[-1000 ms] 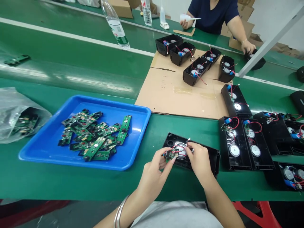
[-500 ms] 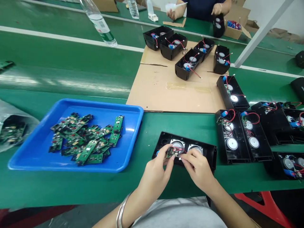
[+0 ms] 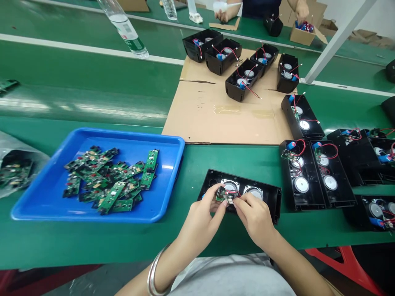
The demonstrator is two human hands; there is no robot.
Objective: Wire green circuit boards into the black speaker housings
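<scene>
Between thumb and fingers, my left hand (image 3: 202,218) holds a small green circuit board (image 3: 221,194) above an open black speaker housing (image 3: 271,198). My right hand (image 3: 254,216) is closed at the board's right edge, its fingertips pinching something small, seemingly the end of the red wire; the fingers largely hide it. Two round speakers sit in the housing, the left one (image 3: 231,186) partly behind the board and the right one (image 3: 253,191) just beyond my right fingers. To the left stands a blue tray (image 3: 173,181) with a heap of green circuit boards (image 3: 114,197).
Several black housings with speakers and wires stand on a cardboard sheet (image 3: 197,115) and along the right (image 3: 300,197). A plastic bag of boards (image 3: 18,168) lies far left. Past a water bottle (image 3: 126,33), a person's hand (image 3: 301,10) reaches into a small carton (image 3: 302,37).
My right fingertips have come closer to the board, and the white plug seen between them is now mostly covered. Across the table, the other person's hand has moved from a black housing to the carton.
</scene>
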